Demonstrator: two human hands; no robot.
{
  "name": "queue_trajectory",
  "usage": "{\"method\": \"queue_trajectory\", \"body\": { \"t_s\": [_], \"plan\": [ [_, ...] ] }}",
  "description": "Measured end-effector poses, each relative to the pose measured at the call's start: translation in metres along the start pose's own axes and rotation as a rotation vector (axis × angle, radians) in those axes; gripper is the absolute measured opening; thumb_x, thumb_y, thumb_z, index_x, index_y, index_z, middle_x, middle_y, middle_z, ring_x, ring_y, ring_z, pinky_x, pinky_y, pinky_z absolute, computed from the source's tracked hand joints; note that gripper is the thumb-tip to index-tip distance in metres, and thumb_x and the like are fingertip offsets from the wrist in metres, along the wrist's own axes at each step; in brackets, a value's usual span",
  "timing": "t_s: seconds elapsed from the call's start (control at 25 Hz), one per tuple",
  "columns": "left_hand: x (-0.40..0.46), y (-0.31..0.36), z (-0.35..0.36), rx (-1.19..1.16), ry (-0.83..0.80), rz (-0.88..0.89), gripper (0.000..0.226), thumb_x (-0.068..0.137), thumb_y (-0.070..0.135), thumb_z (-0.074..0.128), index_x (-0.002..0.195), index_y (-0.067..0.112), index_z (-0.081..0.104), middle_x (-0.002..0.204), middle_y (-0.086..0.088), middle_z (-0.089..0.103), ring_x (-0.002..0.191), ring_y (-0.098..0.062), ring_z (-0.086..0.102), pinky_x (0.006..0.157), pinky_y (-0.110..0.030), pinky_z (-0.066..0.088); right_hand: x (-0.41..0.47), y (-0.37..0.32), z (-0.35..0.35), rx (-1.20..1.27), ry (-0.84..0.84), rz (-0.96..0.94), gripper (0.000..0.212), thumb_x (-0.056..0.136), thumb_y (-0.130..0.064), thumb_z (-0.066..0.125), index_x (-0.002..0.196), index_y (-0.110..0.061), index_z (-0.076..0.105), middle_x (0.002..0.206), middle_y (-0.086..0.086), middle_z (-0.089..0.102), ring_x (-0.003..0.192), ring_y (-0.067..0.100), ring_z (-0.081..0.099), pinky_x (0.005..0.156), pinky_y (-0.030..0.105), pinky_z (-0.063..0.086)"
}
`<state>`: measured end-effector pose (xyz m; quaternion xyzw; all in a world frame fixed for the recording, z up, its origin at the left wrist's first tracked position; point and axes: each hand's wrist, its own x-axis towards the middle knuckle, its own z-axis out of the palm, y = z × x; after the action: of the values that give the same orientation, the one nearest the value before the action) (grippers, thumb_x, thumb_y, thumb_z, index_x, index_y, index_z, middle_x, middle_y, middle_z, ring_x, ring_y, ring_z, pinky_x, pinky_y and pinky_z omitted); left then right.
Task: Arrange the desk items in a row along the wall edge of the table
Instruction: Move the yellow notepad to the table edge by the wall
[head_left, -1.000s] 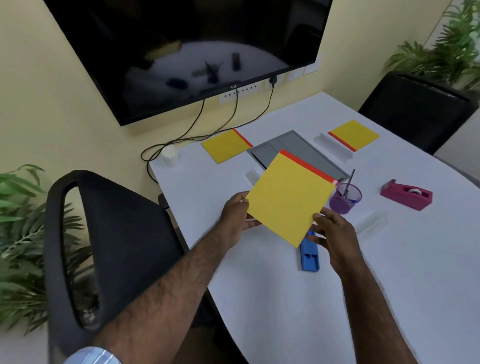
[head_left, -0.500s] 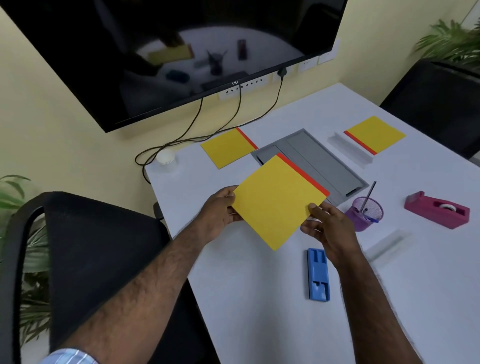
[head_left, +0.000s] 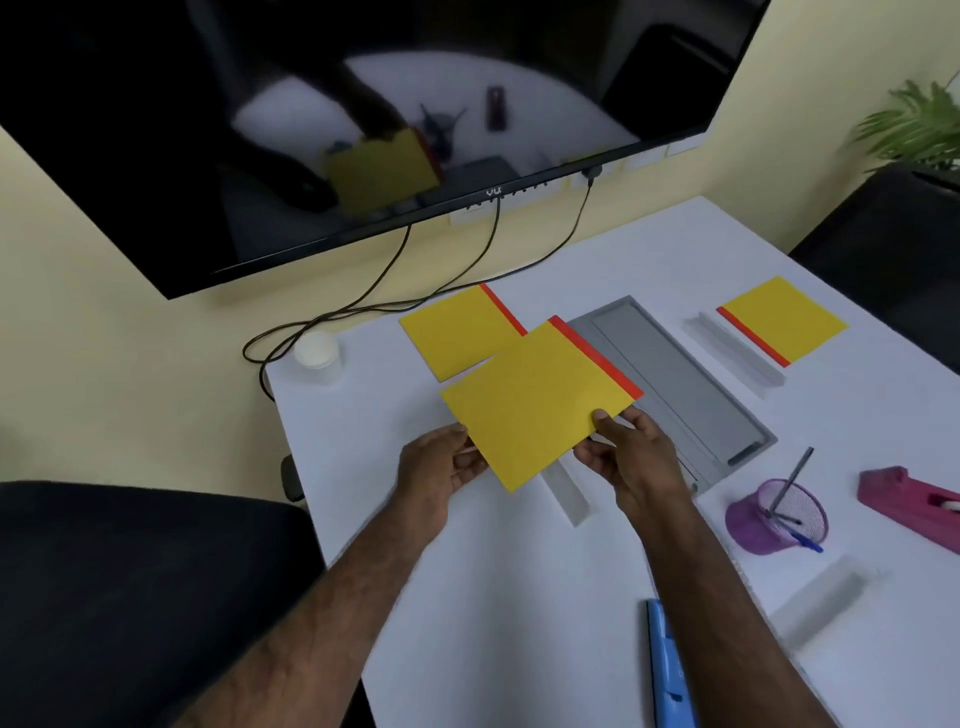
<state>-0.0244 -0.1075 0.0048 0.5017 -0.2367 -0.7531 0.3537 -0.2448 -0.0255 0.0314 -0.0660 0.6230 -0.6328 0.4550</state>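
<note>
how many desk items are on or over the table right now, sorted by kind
yellow folders: 3 (held, by the wall, far right)
clear strips: 3 ()
grey tray: 1
purple pen cup: 1
pink tape dispenser: 1
blue stapler: 1
white cup: 1
total: 11

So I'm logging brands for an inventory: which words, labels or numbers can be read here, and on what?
"vu": small logo on the bottom bezel of the wall screen, somewhat blurred, so only a likely reading.
Held yellow folder, grey tray, pink tape dispenser, blue stapler: no readable text.
</note>
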Motion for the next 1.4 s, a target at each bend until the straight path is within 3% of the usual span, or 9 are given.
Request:
{"method": "queue_trajectory", "body": {
  "t_s": [0.4, 0.6, 0.76, 0.88, 1.04, 1.2, 1.28, 1.36, 1.4],
  "plan": [
    [0.128, 0.025, 0.004, 0.333, 0.135, 0.296, 0.023, 0.095, 0.004, 0.061, 0.104, 0.025, 0.066, 0.101, -0.011, 0.072, 0.077, -0.025, 0.065, 0.070, -0.038, 0.058, 0.133, 0.007, 0.122, -0.093, -0.084, 0.102, 0.037, 0.101, -0.007, 0.068, 0.136, -0.005, 0.058, 0.113, 0.015, 0.075, 0.083, 0.032, 0.080, 0.065, 0.035, 0.063],
    [0.187, 0.041, -0.011, 0.561, 0.223, 0.367, 0.013, 0.092, 0.012, 0.064, 0.095, 0.024, 0.066, 0.093, -0.016, 0.074, 0.079, -0.025, 0.062, 0.079, -0.047, 0.059, 0.183, 0.018, 0.154, -0.239, -0.140, 0.124, 0.010, 0.103, -0.007, 0.062, 0.113, -0.010, 0.060, 0.123, 0.020, 0.073, 0.100, 0.035, 0.077, 0.072, 0.040, 0.064],
    [0.209, 0.044, -0.019, 0.687, 0.290, 0.389, 0.016, 0.092, 0.014, 0.064, 0.105, 0.014, 0.073, 0.084, -0.006, 0.073, 0.080, -0.026, 0.065, 0.074, -0.034, 0.051, 0.208, 0.027, 0.167, -0.317, -0.147, 0.128, 0.011, 0.100, -0.003, 0.065, 0.110, -0.006, 0.063, 0.108, 0.021, 0.073, 0.083, 0.031, 0.075, 0.062, 0.036, 0.063],
    [0.213, 0.045, -0.020, 0.765, 0.343, 0.388, 0.006, 0.092, 0.015, 0.063, 0.086, 0.015, 0.067, 0.070, 0.000, 0.062, 0.065, -0.016, 0.056, 0.061, -0.024, 0.039, 0.219, 0.035, 0.172, -0.351, -0.113, 0.127, 0.012, 0.097, -0.001, 0.069, 0.108, -0.002, 0.064, 0.102, 0.022, 0.070, 0.074, 0.031, 0.068, 0.058, 0.033, 0.062],
    [0.219, 0.047, -0.023, 0.808, 0.394, 0.310, 0.018, 0.087, 0.009, 0.063, 0.078, -0.004, 0.055, 0.069, -0.010, 0.051, 0.066, -0.024, 0.047, 0.063, -0.030, 0.037, 0.230, 0.046, 0.171, -0.368, -0.019, 0.114, 0.011, 0.091, 0.001, 0.075, 0.095, 0.001, 0.064, 0.092, 0.024, 0.066, 0.078, 0.034, 0.066, 0.051, 0.030, 0.060],
    [0.219, 0.053, -0.020, 0.805, 0.407, 0.315, 0.019, 0.084, 0.006, 0.062, 0.074, -0.006, 0.051, 0.069, -0.015, 0.052, 0.065, -0.027, 0.046, 0.061, -0.033, 0.037, 0.243, 0.048, 0.162, -0.479, 0.123, 0.062, 0.015, 0.088, -0.009, 0.078, 0.094, -0.001, 0.067, 0.088, 0.021, 0.069, 0.065, 0.030, 0.069, 0.048, 0.026, 0.057],
    [0.218, 0.052, -0.017, 0.815, 0.423, 0.347, 0.017, 0.086, 0.008, 0.061, 0.078, -0.006, 0.057, 0.076, -0.021, 0.063, 0.072, -0.036, 0.055, 0.065, -0.039, 0.047, 0.250, 0.049, 0.157, -0.735, 0.147, -0.094, 0.029, 0.085, -0.018, 0.075, 0.111, -0.007, 0.071, 0.106, 0.019, 0.075, 0.074, 0.024, 0.075, 0.063, 0.026, 0.061],
    [0.214, 0.049, -0.014, 0.836, 0.428, 0.363, 0.022, 0.089, 0.010, 0.059, 0.098, -0.009, 0.064, 0.094, -0.025, 0.069, 0.093, -0.041, 0.062, 0.080, -0.046, 0.051, 0.253, 0.045, 0.156, -0.976, 0.133, -0.221, 0.056, 0.085, -0.023, 0.074, 0.138, -0.009, 0.064, 0.126, 0.012, 0.072, 0.110, 0.025, 0.072, 0.099, 0.033, 0.056],
    [0.213, 0.047, -0.012, 0.841, 0.427, 0.364, 0.030, 0.091, 0.011, 0.059, 0.111, -0.011, 0.062, 0.105, -0.027, 0.069, 0.104, -0.043, 0.062, 0.088, -0.048, 0.050, 0.254, 0.043, 0.159, -1.034, 0.113, -0.256, 0.062, 0.086, -0.022, 0.074, 0.145, -0.009, 0.060, 0.131, 0.009, 0.071, 0.120, 0.027, 0.067, 0.107, 0.034, 0.051]
  ]
}}
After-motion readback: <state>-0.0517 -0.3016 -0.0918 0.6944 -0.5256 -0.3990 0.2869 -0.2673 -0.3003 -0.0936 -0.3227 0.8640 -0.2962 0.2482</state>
